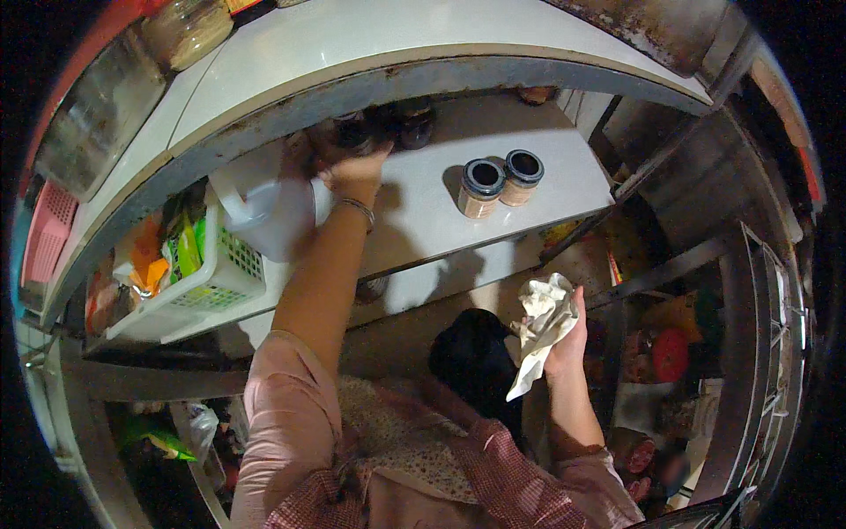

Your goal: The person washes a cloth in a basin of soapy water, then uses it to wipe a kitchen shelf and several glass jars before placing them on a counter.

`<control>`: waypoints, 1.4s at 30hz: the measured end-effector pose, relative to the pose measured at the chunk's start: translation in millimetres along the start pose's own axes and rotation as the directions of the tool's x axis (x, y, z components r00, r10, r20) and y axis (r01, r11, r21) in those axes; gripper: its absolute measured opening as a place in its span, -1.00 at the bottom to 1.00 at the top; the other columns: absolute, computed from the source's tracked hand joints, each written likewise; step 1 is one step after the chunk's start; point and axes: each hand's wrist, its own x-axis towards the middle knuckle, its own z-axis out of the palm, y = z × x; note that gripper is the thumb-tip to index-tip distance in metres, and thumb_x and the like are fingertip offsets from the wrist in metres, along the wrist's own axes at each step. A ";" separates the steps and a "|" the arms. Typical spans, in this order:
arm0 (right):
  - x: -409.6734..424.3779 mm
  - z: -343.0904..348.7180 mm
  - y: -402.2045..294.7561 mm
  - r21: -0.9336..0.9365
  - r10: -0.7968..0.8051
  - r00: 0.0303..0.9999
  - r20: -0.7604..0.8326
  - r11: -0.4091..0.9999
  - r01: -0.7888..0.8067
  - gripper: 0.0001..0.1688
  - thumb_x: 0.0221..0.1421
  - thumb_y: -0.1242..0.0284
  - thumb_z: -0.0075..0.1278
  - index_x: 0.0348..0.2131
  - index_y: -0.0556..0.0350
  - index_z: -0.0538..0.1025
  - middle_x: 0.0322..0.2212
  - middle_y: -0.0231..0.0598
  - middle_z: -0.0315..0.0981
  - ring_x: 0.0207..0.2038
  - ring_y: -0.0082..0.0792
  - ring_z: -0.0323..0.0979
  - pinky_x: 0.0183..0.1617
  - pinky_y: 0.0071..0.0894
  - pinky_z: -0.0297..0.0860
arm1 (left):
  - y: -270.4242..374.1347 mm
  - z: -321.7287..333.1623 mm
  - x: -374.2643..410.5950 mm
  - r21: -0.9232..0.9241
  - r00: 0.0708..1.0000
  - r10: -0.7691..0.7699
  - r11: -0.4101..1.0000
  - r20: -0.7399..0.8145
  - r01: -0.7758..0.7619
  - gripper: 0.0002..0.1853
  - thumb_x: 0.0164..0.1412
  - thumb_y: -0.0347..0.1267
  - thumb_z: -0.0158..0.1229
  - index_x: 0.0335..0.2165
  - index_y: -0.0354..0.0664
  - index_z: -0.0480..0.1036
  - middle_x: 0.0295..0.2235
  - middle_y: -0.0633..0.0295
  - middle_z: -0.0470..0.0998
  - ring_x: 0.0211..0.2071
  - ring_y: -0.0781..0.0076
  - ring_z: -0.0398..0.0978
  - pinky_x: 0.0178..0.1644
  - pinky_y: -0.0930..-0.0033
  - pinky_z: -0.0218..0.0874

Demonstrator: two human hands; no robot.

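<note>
My left hand [360,168] reaches to the back of a white shelf [423,211] under the upper counter. Its fingers are in shadow at a dark jar [353,135], and whether they grip it is hidden. Another dark jar [416,129] stands just right of that hand. In my right hand [567,347] is a crumpled off-white cloth [545,321], held up in front of the shelf with one end hanging down. Two jars with dark lids, a nearer one [481,188] and a farther one [523,177], stand upright side by side on the shelf's right part.
Left of my left forearm are a pale plastic container [274,221] and a white perforated basket [241,261] holding bright packets [185,251]. The upper counter's edge [462,69] overhangs the shelf. A metal rack [770,350] stands at the far right.
</note>
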 end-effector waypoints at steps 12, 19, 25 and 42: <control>-12.1 15.1 11.7 0.054 -0.203 0.972 0.121 0.979 0.198 -0.29 0.13 -0.09 -0.33 0.06 -0.01 0.27 0.01 -0.24 0.27 0.05 -0.19 0.23 0.12 -0.10 0.14 | 9.8 -81.9 -70.1 -0.635 0.985 0.172 0.757 -0.031 -0.152 -0.34 -0.24 -0.27 0.35 -0.11 -0.16 0.27 -0.23 0.15 0.45 -0.20 0.26 0.43 -0.11 0.28 0.24; -14.9 50.1 20.4 0.080 -0.265 0.885 0.384 0.964 0.254 -0.34 0.18 0.11 -0.39 0.13 0.14 0.12 0.09 -0.16 0.15 0.13 -0.16 0.14 0.19 -0.11 0.06 | 17.3 -136.4 -165.9 -0.860 0.846 0.404 0.224 -0.347 -0.459 -0.19 -0.38 -0.53 0.41 -0.08 -0.16 0.17 -0.09 0.07 0.32 -0.03 0.23 0.30 0.06 0.26 0.13; -22.6 65.5 15.7 -0.006 -0.328 0.788 0.521 0.922 0.388 -0.33 0.21 0.08 -0.46 0.16 0.10 0.10 0.12 -0.17 0.12 0.15 -0.17 0.09 0.21 -0.11 0.01 | 16.7 -144.8 -178.6 -0.869 0.851 0.433 0.245 -0.298 -0.429 -0.19 -0.38 -0.56 0.40 -0.09 -0.17 0.14 -0.11 0.03 0.31 -0.03 0.19 0.29 0.07 0.24 0.10; -45.8 130.5 17.7 -0.380 0.087 0.397 0.914 -0.164 0.910 -0.41 0.02 0.06 -0.01 -0.10 0.12 0.36 -0.06 -0.03 0.22 0.00 -0.06 0.22 0.07 -0.12 0.16 | 4.3 -171.1 -194.5 -0.798 0.807 0.574 0.415 -0.142 -0.436 -0.43 -0.17 -0.25 0.23 -0.15 -0.27 0.29 -0.21 0.00 0.37 -0.16 -0.03 0.33 -0.10 0.12 0.16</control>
